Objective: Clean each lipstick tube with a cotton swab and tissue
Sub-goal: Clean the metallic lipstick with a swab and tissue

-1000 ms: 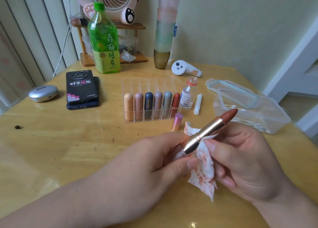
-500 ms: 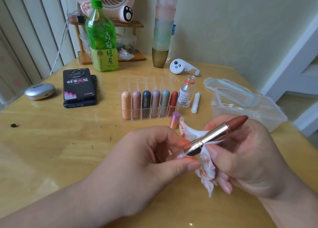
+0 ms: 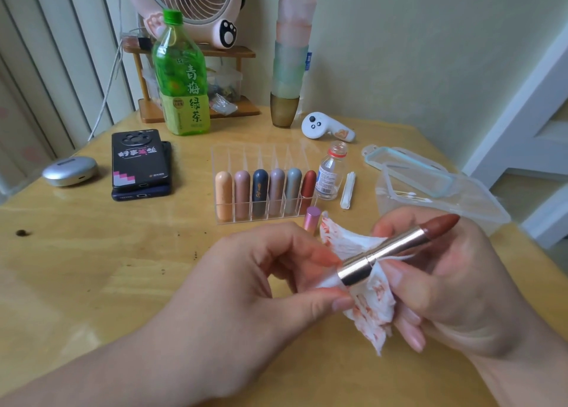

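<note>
The left hand (image 3: 261, 283) is curling closed, with thumb and fingertips pinching the lower end of the lipstick (image 3: 390, 253). The right hand (image 3: 455, 289) is also curling, its thumb and forefinger gripping the tissue (image 3: 372, 302) against the middle of the lipstick while the other fingers are folding under the hanging paper. Both hands are holding the lipstick above the tabletop (image 3: 92, 253), toward its near edge and just in front of the rack (image 3: 221, 160). It is tilting up to the right. One lipstick is being handled. It is uncapped, its rose-gold metal sleeve is shining where it is exposed, and its brick-red bullet is standing wound out past the right hand. One tissue is showing: white, crumpled and carrying many orange-red smears. The clear rack is carrying six capped tubes (image 3: 260, 191) lying side by side, one per slot: peach, dusty pink, navy, mauve, grey and red. One pink cap (image 3: 312, 219) is standing upright just in front of the rack's right end. One small clear bottle (image 3: 330, 173) with a red collar is standing just right of the rack. A bundle of swabs (image 3: 347, 189) is lying beside it, too tightly packed to count. One clear box (image 3: 461, 197) is sitting open at the right, with its lid (image 3: 408, 169) lying across its far side. Two phones (image 3: 140, 157) are lying stacked at the left.
</note>
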### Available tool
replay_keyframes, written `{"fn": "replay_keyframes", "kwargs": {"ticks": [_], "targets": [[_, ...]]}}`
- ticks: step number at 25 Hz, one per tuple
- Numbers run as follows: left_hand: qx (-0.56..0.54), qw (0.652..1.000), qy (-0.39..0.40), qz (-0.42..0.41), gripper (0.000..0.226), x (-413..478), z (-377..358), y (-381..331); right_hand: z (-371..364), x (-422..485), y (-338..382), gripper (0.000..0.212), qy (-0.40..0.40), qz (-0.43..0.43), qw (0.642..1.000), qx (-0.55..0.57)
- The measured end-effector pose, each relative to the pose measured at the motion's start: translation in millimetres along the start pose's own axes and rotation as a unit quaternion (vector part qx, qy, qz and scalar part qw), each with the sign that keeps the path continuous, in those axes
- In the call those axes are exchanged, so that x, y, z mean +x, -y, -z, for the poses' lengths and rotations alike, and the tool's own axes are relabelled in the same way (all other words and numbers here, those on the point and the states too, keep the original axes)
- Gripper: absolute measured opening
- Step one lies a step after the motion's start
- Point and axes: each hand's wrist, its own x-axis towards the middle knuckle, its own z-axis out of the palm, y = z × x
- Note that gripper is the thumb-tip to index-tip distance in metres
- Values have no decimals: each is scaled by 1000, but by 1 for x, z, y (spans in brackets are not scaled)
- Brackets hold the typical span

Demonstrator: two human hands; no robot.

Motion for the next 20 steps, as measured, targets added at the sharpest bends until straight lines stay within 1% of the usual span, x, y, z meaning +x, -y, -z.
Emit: {"fn": "replay_keyframes", "kwargs": {"ticks": [1, 3, 4, 5, 7, 9, 10, 11, 12, 14, 15, 16, 17, 18, 19, 20], "targets": [[-31, 999, 28, 22, 30, 2, 2, -2, -1, 0, 1, 9, -2, 2, 1000, 6], [-118, 981, 129, 81, 25, 7, 3, -9, -2, -1, 1, 10, -4, -2, 1000, 20], [-134, 974, 154, 96, 26, 7, 3, -9, -3, -1, 0, 10, -3, -7, 1000, 22], [-131, 975, 148, 98, 26, 7, 2, -10, -2, -1, -1, 10, -1, -12, 1000, 20], [-82, 992, 78, 56, 18, 5, 0, -5, -1, -1, -2, 9, 8, -16, 1000, 6], [18, 1000, 2, -15, 26, -1, -1, -1, -3, -2, -4, 10, 13, -21, 1000, -4], [40, 999, -17, -32, 29, -2, -2, 0, -4, -2, -4, 11, 12, -23, 1000, -1], [34, 999, -17, -27, 32, -2, -2, -1, -6, -3, -4, 11, 10, -23, 1000, 4], [-10, 1000, 7, -4, 32, -1, -1, -2, -8, -3, -4, 11, 6, -21, 1000, 8], [-104, 988, 98, 62, 28, 3, 2, -8, -9, -2, -4, 11, -3, -17, 1000, 4], [-105, 983, 130, 79, 29, 4, 4, -10, -9, -2, -5, 10, -5, -17, 1000, 2], [-75, 983, 145, 82, 33, 4, 6, -9, -8, -1, -6, 10, -8, -19, 1000, 2], [-36, 986, 146, 71, 34, 4, 5, -9, -7, -1, -7, 10, -11, -20, 1000, 3], [-10, 991, 123, 48, 29, 3, 4, -8, -8, -2, -7, 10, -13, -21, 1000, 5], [12, 996, 83, 21, 22, 2, 1, -7, -9, -2, -7, 10, -11, -20, 1000, 10], [36, 999, 38, -9, 20, -1, 0, -6, -10, -2, -6, 10, -6, -18, 1000, 17]]}}
